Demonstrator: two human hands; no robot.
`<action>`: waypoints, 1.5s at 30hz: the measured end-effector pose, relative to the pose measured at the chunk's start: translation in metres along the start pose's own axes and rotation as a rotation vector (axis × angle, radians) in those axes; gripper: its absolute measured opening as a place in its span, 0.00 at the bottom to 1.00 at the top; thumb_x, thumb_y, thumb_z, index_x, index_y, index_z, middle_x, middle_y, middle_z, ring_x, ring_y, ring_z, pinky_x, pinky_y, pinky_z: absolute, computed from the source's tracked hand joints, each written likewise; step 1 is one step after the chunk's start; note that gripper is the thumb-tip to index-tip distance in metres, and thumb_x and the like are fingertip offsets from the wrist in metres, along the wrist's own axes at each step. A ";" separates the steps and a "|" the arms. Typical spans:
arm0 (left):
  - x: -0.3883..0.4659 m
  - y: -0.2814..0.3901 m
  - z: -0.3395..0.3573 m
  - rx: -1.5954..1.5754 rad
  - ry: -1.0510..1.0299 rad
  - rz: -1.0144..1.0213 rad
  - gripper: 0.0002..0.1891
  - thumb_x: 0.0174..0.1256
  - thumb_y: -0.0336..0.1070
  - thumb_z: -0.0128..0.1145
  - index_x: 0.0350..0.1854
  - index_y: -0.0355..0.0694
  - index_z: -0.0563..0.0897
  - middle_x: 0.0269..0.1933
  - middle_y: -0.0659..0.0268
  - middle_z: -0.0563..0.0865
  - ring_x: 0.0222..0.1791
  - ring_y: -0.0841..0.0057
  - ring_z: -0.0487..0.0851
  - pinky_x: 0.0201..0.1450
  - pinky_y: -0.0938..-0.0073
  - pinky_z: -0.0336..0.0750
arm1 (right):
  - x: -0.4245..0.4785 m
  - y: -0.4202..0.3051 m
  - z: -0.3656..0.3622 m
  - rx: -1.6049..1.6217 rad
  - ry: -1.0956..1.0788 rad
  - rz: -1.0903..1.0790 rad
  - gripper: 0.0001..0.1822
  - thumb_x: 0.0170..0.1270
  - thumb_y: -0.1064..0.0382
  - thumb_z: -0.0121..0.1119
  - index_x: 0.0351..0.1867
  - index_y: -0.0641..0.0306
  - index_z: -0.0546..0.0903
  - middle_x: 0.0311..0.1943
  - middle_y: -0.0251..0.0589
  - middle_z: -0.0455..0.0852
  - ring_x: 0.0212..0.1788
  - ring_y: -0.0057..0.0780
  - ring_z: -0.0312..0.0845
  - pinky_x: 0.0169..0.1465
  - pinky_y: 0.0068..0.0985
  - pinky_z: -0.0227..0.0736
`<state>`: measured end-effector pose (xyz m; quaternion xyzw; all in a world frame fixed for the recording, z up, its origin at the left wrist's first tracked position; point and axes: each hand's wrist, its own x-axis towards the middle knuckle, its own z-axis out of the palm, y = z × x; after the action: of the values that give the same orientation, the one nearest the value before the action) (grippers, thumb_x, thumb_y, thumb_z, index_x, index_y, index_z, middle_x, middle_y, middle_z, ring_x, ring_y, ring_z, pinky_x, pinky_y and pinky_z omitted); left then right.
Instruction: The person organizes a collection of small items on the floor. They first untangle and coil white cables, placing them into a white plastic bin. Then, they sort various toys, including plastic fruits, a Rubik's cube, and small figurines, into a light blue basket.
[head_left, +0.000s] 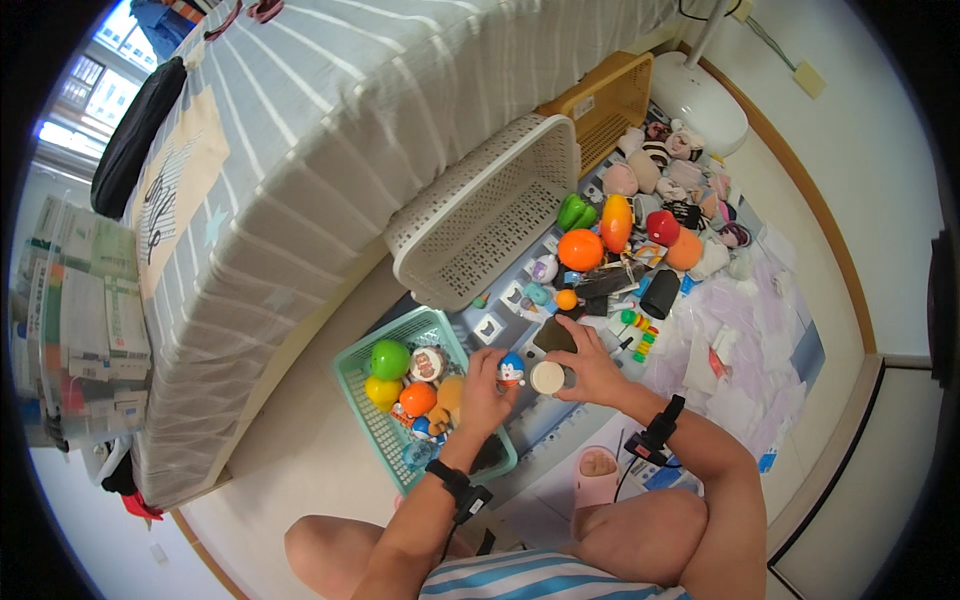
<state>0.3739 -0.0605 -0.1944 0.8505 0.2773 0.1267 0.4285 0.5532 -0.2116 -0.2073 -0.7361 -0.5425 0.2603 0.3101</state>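
My left hand (486, 390) grips a small blue-and-white cartoon cat figure (511, 368) with a round head. My right hand (596, 367) holds a round cream-coloured lid or small jar (547, 378) just to the right of the figure, with a small gap between the two. Beyond my right fingertips is a dark olive flat piece (555, 336); whether my fingers touch it cannot be seen. Under my left wrist stands a mint-green plastic basket (352, 397). In it lie a green ball-like toy (390, 360), a yellow one (383, 392), an orange one (418, 399) and a round tin with a bear picture (427, 364).
A long whitish perforated basket (480, 217) and a yellow-brown basket (611, 105) lie along the bed (322, 172). Toy fruit, including an orange (580, 250), plush toys (641, 172) and thin white-lilac sheets (735, 322) cover the mat. A white stand base (701, 101) is by the wall.
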 end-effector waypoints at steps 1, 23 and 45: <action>0.001 -0.001 -0.009 0.004 0.036 0.006 0.28 0.49 0.25 0.68 0.57 0.38 0.75 0.57 0.53 0.75 0.56 0.51 0.78 0.55 0.61 0.77 | 0.007 -0.007 -0.001 0.026 0.013 -0.023 0.27 0.39 0.58 0.76 0.47 0.49 0.84 0.74 0.48 0.55 0.70 0.57 0.55 0.69 0.47 0.58; -0.049 -0.118 -0.152 0.349 0.621 -0.238 0.30 0.53 0.21 0.64 0.61 0.38 0.73 0.65 0.50 0.75 0.63 0.50 0.74 0.65 0.59 0.71 | 0.131 -0.118 0.120 0.477 -0.175 0.143 0.38 0.44 0.48 0.79 0.58 0.53 0.78 0.71 0.69 0.53 0.75 0.63 0.49 0.74 0.44 0.54; -0.043 -0.132 -0.141 0.448 0.442 -0.170 0.21 0.55 0.20 0.60 0.53 0.39 0.79 0.61 0.53 0.77 0.66 0.49 0.71 0.69 0.54 0.66 | 0.136 -0.114 0.131 0.002 -0.079 -0.141 0.28 0.48 0.60 0.72 0.53 0.61 0.78 0.74 0.62 0.49 0.76 0.62 0.44 0.74 0.51 0.50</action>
<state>0.2267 0.0707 -0.2146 0.8494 0.4545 0.2078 0.1694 0.4233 -0.0332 -0.2175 -0.6850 -0.6043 0.2674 0.3067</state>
